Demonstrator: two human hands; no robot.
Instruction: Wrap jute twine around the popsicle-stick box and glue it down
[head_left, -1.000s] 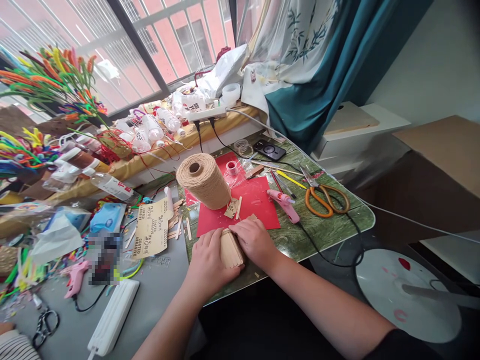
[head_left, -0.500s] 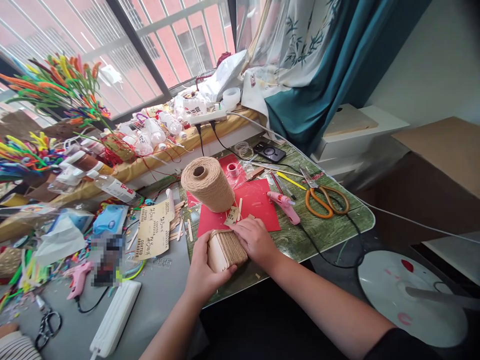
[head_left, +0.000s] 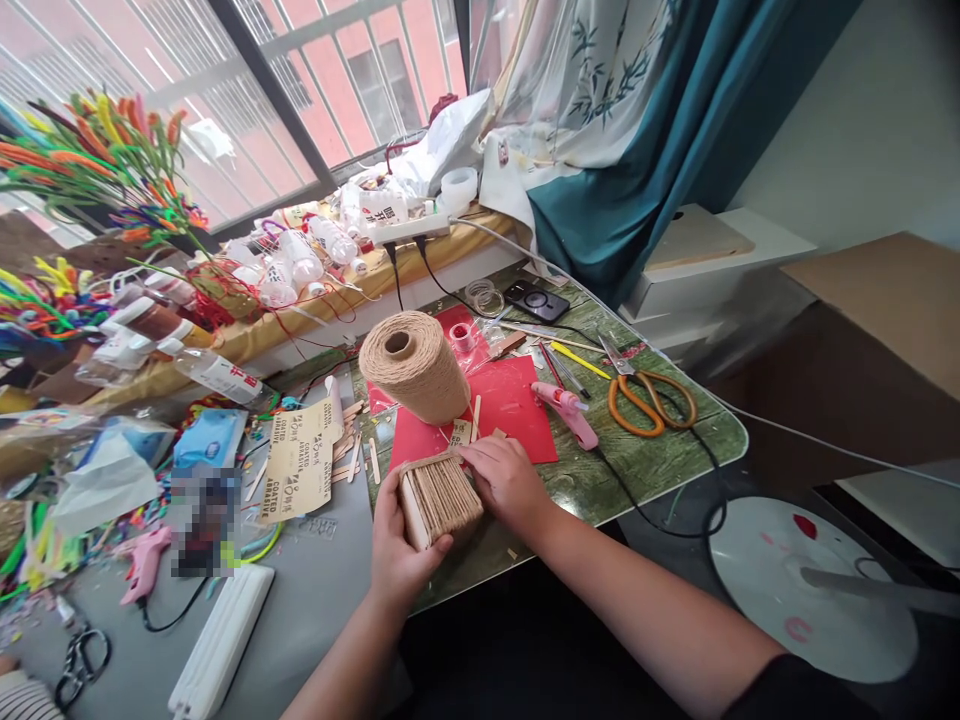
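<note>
My left hand (head_left: 405, 555) grips a small pale wooden box (head_left: 414, 515) whose side is covered in rows of jute twine (head_left: 444, 495). The thumb is at the box's lower edge, and the fingers go round its left side. My right hand (head_left: 514, 487) is closed at the box's upper right corner, its fingertips pinching the twine that runs along the top edge. Just behind the box stands a large spool of jute twine (head_left: 424, 385) on red sheets (head_left: 517, 400). A small scrap of sandpaper (head_left: 460, 432) lies beside my right fingertips.
To the right lie a pink glue gun (head_left: 566, 412), orange-handled scissors (head_left: 651, 400) and a black phone (head_left: 536, 300). Sandpaper sheets (head_left: 300, 460), craft sticks (head_left: 349, 450) and a white power strip (head_left: 221, 640) are on the left. Another person's sleeve (head_left: 26, 695) shows at the lower left corner.
The box has turned in my left hand, so its twine-wrapped side now faces up more. My right hand stays at its upper right corner. The view has shifted slightly.
</note>
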